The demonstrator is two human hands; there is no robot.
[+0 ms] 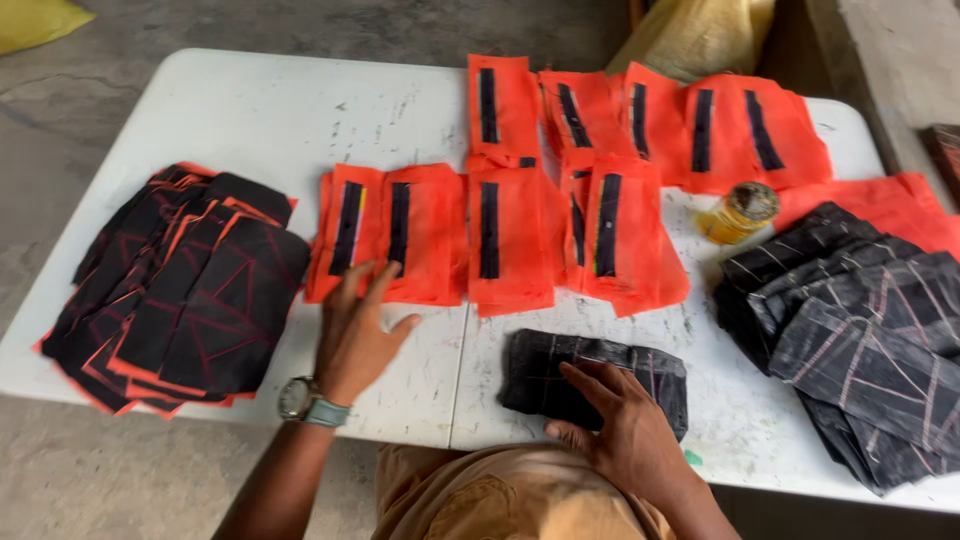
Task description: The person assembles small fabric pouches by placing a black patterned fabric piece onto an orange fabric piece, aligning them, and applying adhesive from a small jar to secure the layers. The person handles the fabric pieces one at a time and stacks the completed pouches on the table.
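My left hand (352, 335) reaches, fingers spread loose, touching an orange piece (420, 232). My right hand (622, 428) presses flat on the dark folded cloth (590, 375). White scuffed table (250, 120), concrete floor (300, 25).

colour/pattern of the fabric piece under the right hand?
Black fabric piece with faint thin reddish lines, under the right hand; head view.

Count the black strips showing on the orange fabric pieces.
10 black strips: five along the back row, five along the front row of orange fabric pieces. Overlapping pieces may hide more.

2 hands (355, 335), 1 jar (740, 210)
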